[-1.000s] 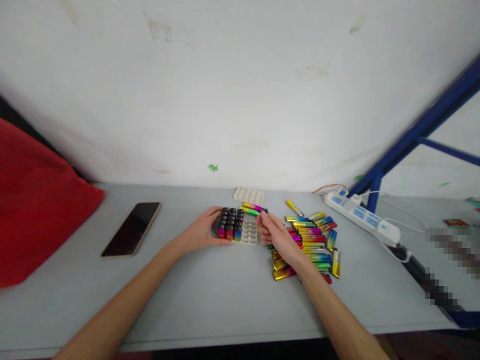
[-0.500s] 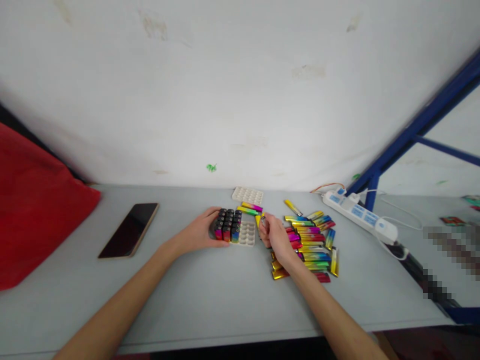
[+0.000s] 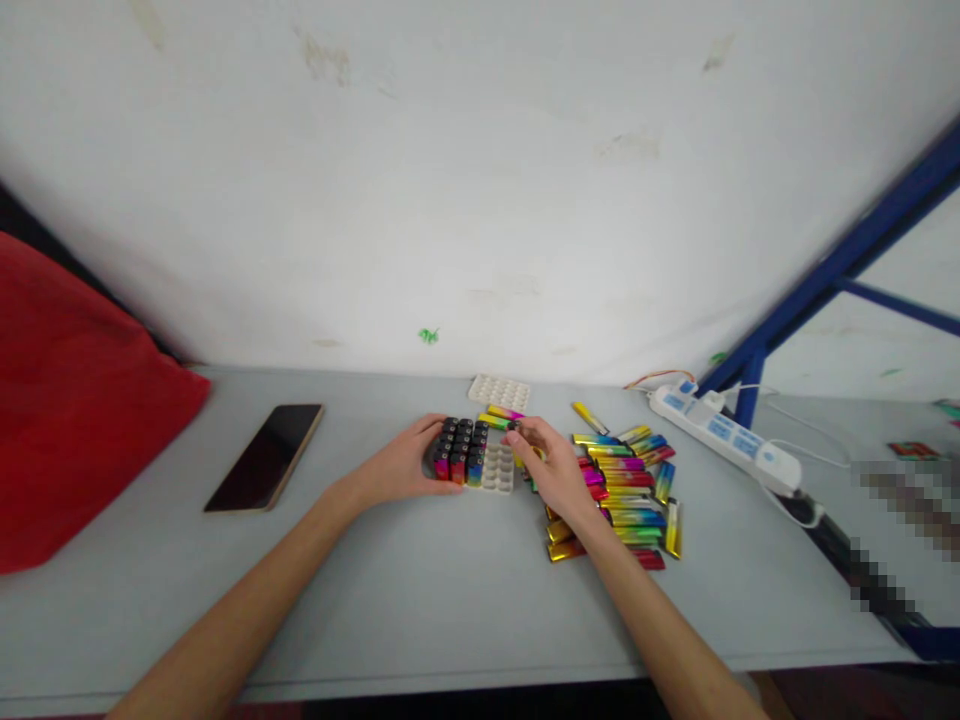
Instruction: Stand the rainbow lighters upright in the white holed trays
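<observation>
The left hand [image 3: 409, 465] is curved around the left end of a block of lighters [image 3: 459, 452], holding it with the thumb at the front and the fingers behind. The lighters stand up in three lines, black tops up, in a white tray [image 3: 499, 469]. The tray's right part shows bare cups.

The right hand [image 3: 550, 462] is just past the tray's right edge. Its thumb and first finger are close together. A bit of yellow shows by them, maybe a lighter, but it is too small and blurry to tell if the hand holds it.

Right of the tray, partly under the right arm, is a pile [image 3: 630, 490] of shiny lighters lying flat. Two more lie behind the tray, and a second tray [image 3: 499, 390] sits near the wall [image 3: 480, 200]. A phone [image 3: 264, 457] lies far to the left on the table [image 3: 420, 600].
</observation>
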A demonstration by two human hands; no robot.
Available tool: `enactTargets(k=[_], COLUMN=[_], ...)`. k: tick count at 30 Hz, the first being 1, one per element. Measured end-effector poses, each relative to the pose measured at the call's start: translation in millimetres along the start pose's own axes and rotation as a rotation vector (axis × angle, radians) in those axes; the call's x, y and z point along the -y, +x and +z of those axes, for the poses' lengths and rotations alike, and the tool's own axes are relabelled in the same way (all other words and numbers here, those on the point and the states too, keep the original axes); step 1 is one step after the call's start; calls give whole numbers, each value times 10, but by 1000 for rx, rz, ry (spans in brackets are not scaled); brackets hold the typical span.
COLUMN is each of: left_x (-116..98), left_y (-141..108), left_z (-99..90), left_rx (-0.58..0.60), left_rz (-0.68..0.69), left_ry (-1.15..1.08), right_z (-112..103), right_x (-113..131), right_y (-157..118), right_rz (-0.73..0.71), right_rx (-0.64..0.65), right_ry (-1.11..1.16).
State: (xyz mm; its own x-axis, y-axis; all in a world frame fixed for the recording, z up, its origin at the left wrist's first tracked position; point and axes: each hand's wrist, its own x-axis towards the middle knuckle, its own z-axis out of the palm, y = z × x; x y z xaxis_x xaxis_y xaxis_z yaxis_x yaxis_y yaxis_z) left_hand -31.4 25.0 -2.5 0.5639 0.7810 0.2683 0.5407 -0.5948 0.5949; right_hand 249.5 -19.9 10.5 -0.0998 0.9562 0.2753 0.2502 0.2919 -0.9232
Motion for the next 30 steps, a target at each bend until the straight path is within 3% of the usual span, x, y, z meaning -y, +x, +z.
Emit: enactTargets(k=[6,11,16,24,27,30], left_x=[-17,-11,15,7,-17,-34], left_y=[1,-8,-9,-7,-3,0], left_z=[-3,3,15,5,-9,-13], left_rx=[9,12,15,16,26,21], left_rz=[-9,-23,-11,-5,-15,-22], left_ry=[-5,7,10,-2,2,-3], right_z=[46,57,80,-184,-255,-227], right_x=[-89,-168,-198,-268,-339,-360], right_y=[68,172,215,180,251,314], right_rz=[-102,-124,-168,-296,-262,-186], right_rx=[-19,109,223,118,93,147], right_ry=[-34,-321,-463,-476,-594,-731])
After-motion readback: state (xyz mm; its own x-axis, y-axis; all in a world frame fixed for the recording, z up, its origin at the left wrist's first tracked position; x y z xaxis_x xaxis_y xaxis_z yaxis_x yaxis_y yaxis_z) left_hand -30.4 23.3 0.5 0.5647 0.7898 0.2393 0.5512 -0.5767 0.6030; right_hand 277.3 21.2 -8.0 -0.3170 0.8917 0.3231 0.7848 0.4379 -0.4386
